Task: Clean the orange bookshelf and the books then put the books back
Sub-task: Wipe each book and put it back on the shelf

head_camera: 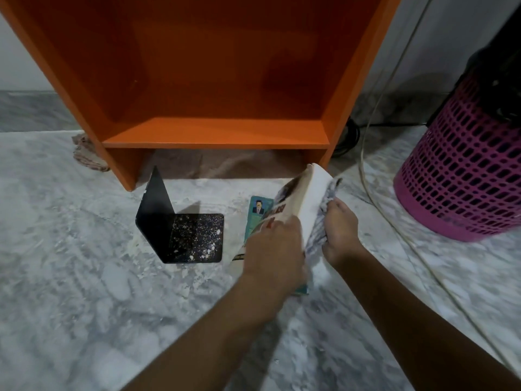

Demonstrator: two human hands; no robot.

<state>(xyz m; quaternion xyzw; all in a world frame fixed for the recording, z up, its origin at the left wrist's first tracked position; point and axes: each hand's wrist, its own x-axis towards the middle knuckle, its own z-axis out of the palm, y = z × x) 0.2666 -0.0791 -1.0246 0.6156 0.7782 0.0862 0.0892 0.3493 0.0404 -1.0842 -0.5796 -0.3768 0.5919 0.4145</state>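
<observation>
The orange bookshelf (214, 80) stands on the marble floor, its lower shelf bare. In front of its right leg my left hand (275, 246) grips a thick book (304, 193) tilted up on its edge, page block facing right. My right hand (339, 230) presses a grey-and-white cloth (324, 218) against those pages. Under the lifted book lies a teal book (258, 211) flat on the floor, partly hidden by my left hand.
A black metal bookend (180, 232) speckled with white dust sits left of the books. White powder covers the floor around it. A pink plastic basket (462, 170) stands at right, with a pale cable (375, 193) running past it. A brown rag (84, 153) lies by the shelf's left leg.
</observation>
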